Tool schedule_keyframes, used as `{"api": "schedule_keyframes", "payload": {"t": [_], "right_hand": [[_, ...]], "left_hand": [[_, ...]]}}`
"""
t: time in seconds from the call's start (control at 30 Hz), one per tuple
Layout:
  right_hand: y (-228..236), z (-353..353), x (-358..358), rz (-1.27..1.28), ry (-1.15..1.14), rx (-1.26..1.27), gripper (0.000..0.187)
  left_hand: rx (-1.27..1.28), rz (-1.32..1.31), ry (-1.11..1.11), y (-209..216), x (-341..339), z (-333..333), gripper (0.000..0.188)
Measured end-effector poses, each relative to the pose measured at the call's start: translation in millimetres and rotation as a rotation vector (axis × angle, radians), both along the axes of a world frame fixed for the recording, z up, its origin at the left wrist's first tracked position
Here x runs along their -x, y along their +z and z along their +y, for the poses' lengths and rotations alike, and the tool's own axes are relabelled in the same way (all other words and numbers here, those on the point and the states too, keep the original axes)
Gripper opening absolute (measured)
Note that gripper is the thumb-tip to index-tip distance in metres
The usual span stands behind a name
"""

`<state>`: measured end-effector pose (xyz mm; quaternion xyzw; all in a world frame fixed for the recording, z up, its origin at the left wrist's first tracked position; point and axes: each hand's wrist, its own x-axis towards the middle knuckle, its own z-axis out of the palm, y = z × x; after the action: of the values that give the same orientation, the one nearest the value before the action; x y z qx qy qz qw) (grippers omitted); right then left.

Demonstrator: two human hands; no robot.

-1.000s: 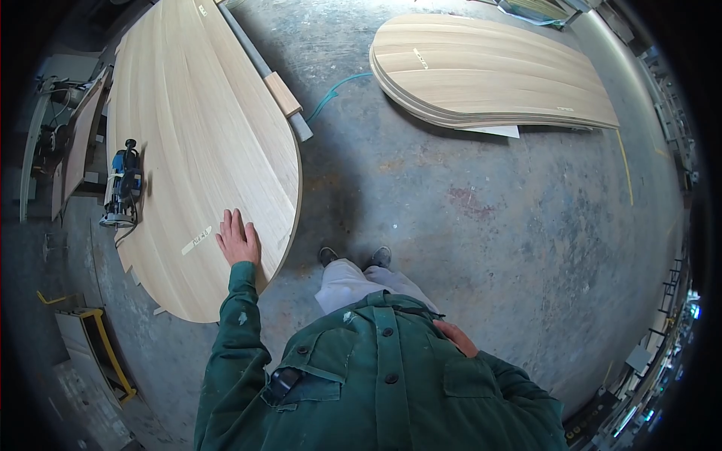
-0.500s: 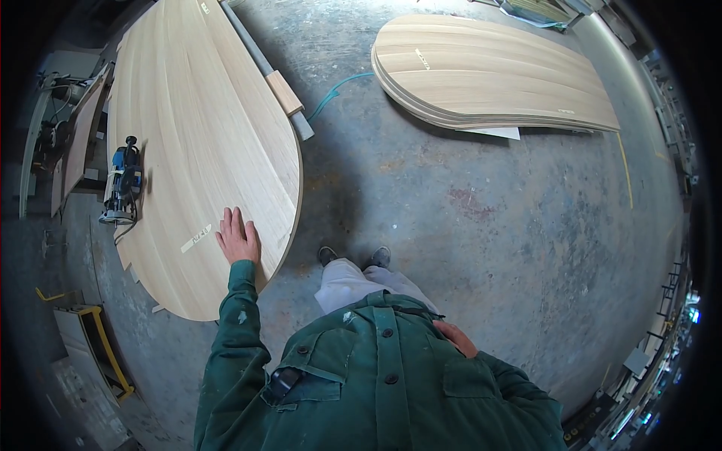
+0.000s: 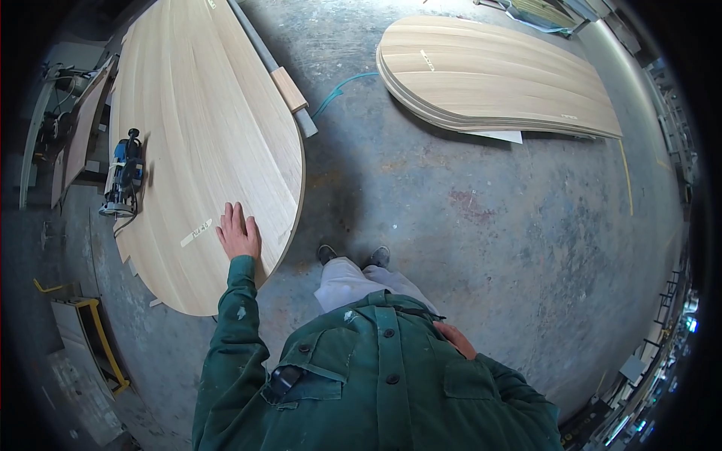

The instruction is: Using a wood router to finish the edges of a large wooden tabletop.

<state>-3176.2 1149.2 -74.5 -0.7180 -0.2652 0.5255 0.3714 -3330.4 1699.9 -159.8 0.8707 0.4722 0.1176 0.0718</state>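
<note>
My left hand [image 3: 239, 234] lies flat on a large pale wooden board [image 3: 192, 113] with a rounded near end, its fingers stretched out. Just left of the fingers, a strip of masking tape [image 3: 196, 233] with handwriting is stuck to the board. At the board's left edge stands a blue and black router [image 3: 126, 171], its cord trailing down beside it. My right hand [image 3: 456, 340] rests at my right hip against the trousers, and its fingers are out of sight behind the green shirt.
On the right, a stack of rounded wooden boards [image 3: 496, 71] lies raised above the concrete floor [image 3: 481, 203]. A grey beam with a wood block [image 3: 289, 89] juts from under the left board. A teal hose [image 3: 331, 96] runs between them. A yellow-edged frame [image 3: 105, 346] stands lower left.
The view has shifted slightly, so the boards sit a little differently in it. My left hand stays flat on the board, and my right hand remains at my hip.
</note>
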Motion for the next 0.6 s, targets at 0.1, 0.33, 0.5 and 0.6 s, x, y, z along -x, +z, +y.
{"api": "schedule_keyframes", "payload": {"t": [0.1, 0.33, 0.5, 0.6], "right_hand": [[-1.4, -1.0, 0.9, 0.004, -0.009, 0.013, 0.054], [-4.5, -4.5, 0.8, 0.014, -0.027, 0.026, 0.055], [-7.2, -5.9, -1.0, 0.02, 0.008, -0.013, 0.054], [-10.0, -6.7, -0.1, 0.02, 0.012, -0.018, 0.054]], "left_hand": [[0.012, -0.008, -0.001, -0.7, 0.2, 0.3, 0.054], [0.014, 0.035, 0.02, -3.1, -1.0, -0.5, 0.055], [0.017, 0.05, 0.037, -5.8, -0.9, -2.0, 0.055], [0.023, 0.065, 0.063, -6.7, -0.6, -3.0, 0.055]]}}
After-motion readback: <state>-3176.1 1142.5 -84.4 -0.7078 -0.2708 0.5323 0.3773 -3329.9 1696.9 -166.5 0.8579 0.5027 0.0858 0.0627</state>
